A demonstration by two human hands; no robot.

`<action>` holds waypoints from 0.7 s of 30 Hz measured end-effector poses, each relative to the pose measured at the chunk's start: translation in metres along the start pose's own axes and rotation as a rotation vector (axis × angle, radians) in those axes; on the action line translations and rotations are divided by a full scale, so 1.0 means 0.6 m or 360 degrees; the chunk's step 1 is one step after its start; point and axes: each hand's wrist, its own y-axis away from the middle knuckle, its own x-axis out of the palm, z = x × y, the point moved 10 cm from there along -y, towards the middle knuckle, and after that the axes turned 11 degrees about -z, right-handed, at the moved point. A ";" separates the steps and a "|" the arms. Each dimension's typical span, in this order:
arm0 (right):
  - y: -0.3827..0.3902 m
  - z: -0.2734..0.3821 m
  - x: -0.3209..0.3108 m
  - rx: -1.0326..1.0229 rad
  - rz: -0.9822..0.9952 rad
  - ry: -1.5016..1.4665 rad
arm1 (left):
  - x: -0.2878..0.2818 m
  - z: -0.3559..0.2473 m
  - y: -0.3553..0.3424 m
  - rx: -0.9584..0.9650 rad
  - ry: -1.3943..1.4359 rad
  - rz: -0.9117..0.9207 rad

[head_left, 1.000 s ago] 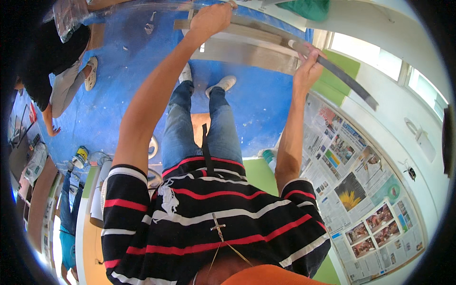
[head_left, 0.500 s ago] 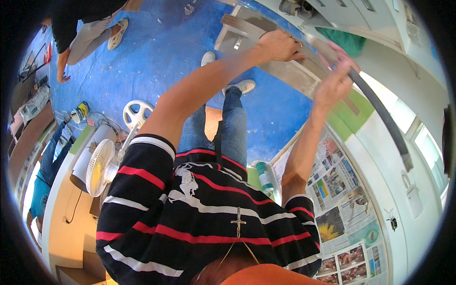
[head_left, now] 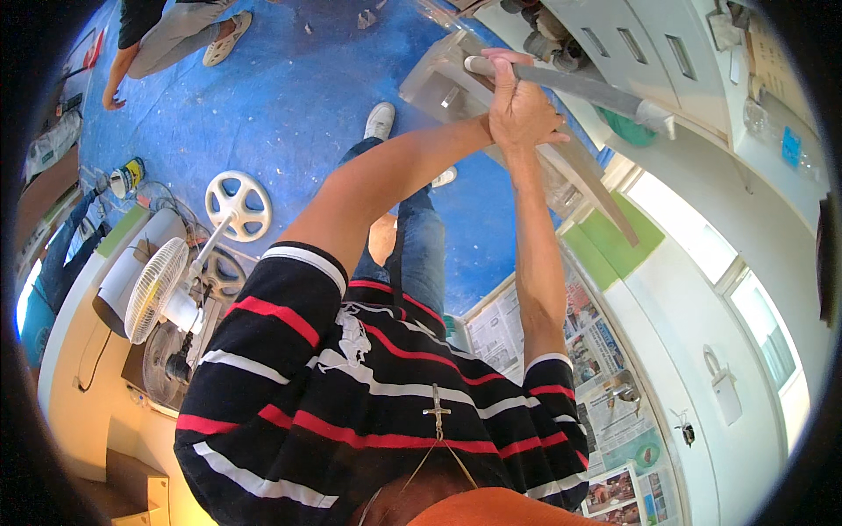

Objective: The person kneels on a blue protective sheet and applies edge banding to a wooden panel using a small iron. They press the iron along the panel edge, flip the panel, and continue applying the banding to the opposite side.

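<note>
My right hand (head_left: 513,110) is closed on a long grey bar (head_left: 588,86) with a pale rounded near-left end, held across the upper middle of the view. My left hand (head_left: 551,133) is behind the right one, mostly hidden, with a few fingertips showing at a wooden plank (head_left: 605,206) beneath; what it grips is unclear. The plank lies along a pale, dusty wooden piece (head_left: 421,88) on the far side of my hands.
Blue floor (head_left: 307,114), white standing fan (head_left: 153,289), newspaper-covered surface (head_left: 495,320), white cabinets (head_left: 631,48), green cloth (head_left: 627,127) and windows (head_left: 688,232) at right. A co-worker's legs (head_left: 180,39) show top left, another person (head_left: 53,280) far left.
My view has shifted, revealing cabinets and fan. My hands have come together, the right moving inward over the left, and the bar has swung from steep to flatter.
</note>
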 end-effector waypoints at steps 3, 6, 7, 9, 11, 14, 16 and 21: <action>-0.006 0.018 0.007 0.0012 -0.0058 -0.0147 | -0.015 -0.007 -0.002 0.0032 -0.0015 0.0027; 0.000 0.031 0.015 -0.0113 -0.0060 -0.0008 | -0.022 -0.006 -0.005 0.0041 -0.0022 0.0048; 0.004 0.032 0.020 -0.0169 -0.0034 0.0123 | -0.021 -0.005 -0.006 0.0049 -0.0021 0.0059; 0.006 0.023 0.027 -0.0134 -0.0026 0.0091 | -0.019 -0.001 -0.007 0.0064 -0.0042 0.0079; 0.004 0.018 0.025 -0.0071 -0.0095 -0.0160 | -0.018 -0.001 -0.008 0.0084 -0.0053 0.0092; 0.000 0.013 0.023 -0.0038 -0.0161 -0.0378 | -0.021 -0.007 -0.011 0.0116 -0.0071 0.0114; 0.002 -0.007 0.039 0.0123 -0.0051 -0.0309 | -0.022 -0.014 -0.013 0.0146 -0.0075 0.0133; 0.008 -0.010 0.023 0.0055 -0.0259 -0.0576 | -0.015 -0.025 -0.010 0.0227 -0.0072 0.0153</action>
